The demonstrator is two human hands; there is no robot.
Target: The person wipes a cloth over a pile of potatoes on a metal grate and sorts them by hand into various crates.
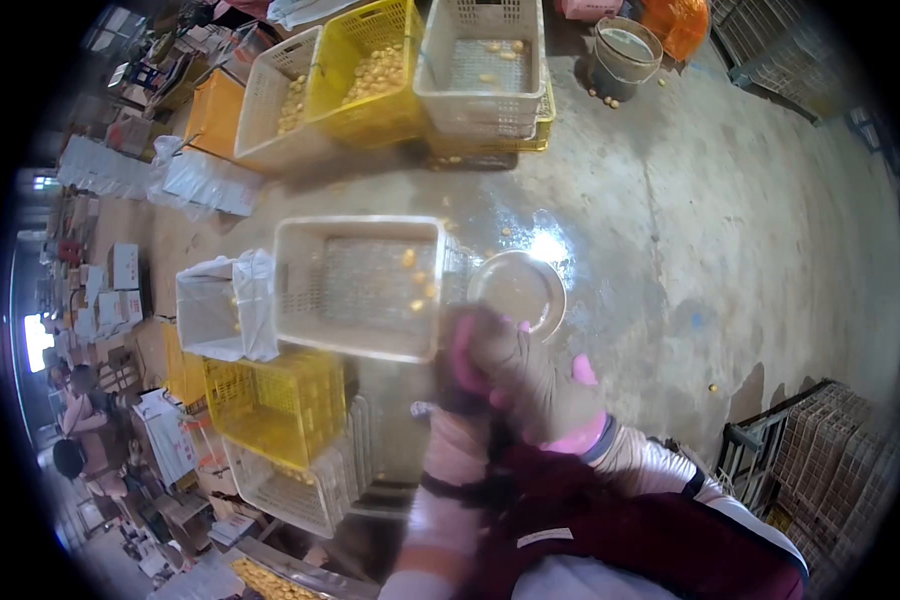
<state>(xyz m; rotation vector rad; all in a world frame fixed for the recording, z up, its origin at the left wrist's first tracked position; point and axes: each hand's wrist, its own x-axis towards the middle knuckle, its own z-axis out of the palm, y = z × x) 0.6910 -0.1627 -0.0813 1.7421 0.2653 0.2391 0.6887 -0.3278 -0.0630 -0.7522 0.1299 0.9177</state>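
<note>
Both gloved hands meet in front of the chest, blurred. The right hand (535, 385) overlaps the left hand (465, 365), sleeved forearms angling up; the fingers' grip cannot be made out.

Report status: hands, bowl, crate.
Both gloved hands together beside bowl, grip unclear. White crate nearly empty, few yellow fruits. Nothing blocking.

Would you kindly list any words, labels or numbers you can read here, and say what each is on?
None can be read.
White boxes stacked at the left: any print is too small and blurred.
White patch on the dark red garment: blank or blurred.
</note>
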